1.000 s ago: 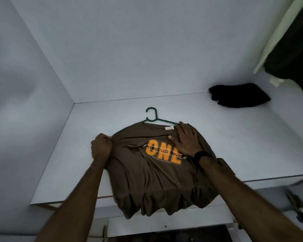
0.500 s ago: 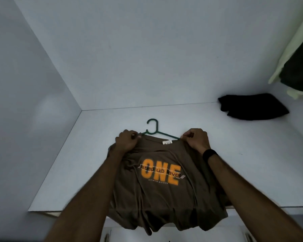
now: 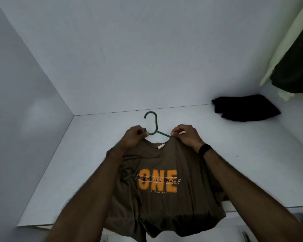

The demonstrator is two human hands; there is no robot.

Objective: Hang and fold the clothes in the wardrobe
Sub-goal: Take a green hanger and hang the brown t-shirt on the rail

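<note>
While the brown T-shirt (image 3: 157, 186) lies front-up on the white wardrobe shelf (image 3: 234, 163), both hands are at its neckline. The left hand (image 3: 134, 137) has its grip closed on the left side of the collar, fingers curled, with thumb and fingertips meeting at the base of the green plastic hanger (image 3: 153, 126); whether it pinches hanger, cloth or both cannot be told. The right hand (image 3: 185, 135) pinches the right side of the collar between thumb and fingers, at the point where the hanger's right arm enters the shirt. A black wristband (image 3: 204, 151) sits on the right wrist. The hanger's hook points toward the back wall and lies clear of the cloth; its shoulders are hidden inside the garment. The shirt bears an orange "ONE" print with "step up level" across it, and a pale label (image 3: 159, 146) shows inside the collar. Its lower hem hangs over the shelf's front edge. A folded black garment (image 3: 245, 108) lies well apart at the rear right of the shelf. Dark and pale clothes (image 3: 294, 63) hang at the upper right.
</note>
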